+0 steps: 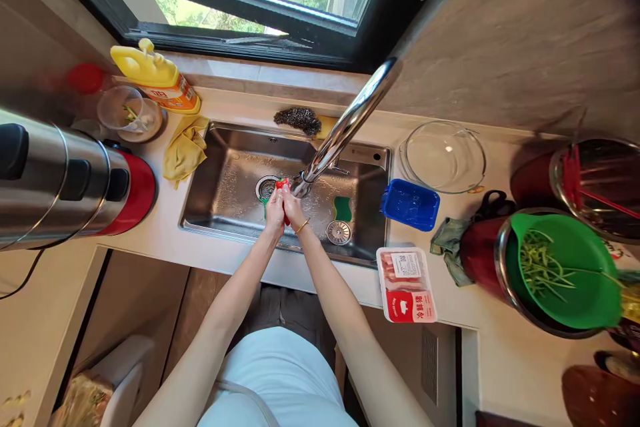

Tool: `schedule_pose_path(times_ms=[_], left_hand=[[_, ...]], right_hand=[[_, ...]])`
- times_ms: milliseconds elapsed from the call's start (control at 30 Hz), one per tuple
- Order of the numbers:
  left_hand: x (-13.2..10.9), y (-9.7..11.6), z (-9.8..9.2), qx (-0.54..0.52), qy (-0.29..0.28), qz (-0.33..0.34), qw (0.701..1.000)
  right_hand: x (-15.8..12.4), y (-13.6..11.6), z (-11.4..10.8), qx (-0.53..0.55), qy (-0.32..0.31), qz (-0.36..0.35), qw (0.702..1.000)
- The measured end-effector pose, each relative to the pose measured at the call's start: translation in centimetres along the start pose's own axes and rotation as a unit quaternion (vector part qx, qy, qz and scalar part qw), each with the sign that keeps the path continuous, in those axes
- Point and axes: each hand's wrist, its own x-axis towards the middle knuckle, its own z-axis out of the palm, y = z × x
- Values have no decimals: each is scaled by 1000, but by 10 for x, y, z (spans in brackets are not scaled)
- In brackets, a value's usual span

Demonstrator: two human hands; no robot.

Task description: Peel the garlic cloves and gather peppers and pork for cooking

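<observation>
Over the steel sink [235, 177], my left hand [275, 215] and my right hand [291, 207] are closed together around a red pepper [283, 183]. Only its red top and a strip between the hands show; the rest is hidden by my fingers. The spout of the chrome faucet [345, 130] ends right at my hands. Beside my left hand, a small green thing [265, 205] shows near the drain [267, 187]; its kind is unclear. To the right of my hands, a green scouring pad [343, 208] and a round metal strainer [339, 233] lie in the sink.
Right of the sink are a blue plastic basket [411, 205], a glass bowl [445, 157], packaged meat [407, 283] and a green colander [590, 273] with green vegetable strips. A yellow bottle [157, 77], yellow cloth [185, 149] and steel appliance [55, 180] stand left. Steel wool [299, 120] sits behind.
</observation>
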Motion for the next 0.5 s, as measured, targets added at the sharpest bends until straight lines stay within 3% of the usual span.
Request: schedule_pose_path(times_ms=[300, 500], left_hand=[[7, -12, 15, 45, 5, -12, 999], [0, 5, -2, 73, -6, -19, 997]], right_hand=[[-17, -8, -11, 9, 61, -25, 998], [-5, -10, -28, 1, 73, -18, 997]])
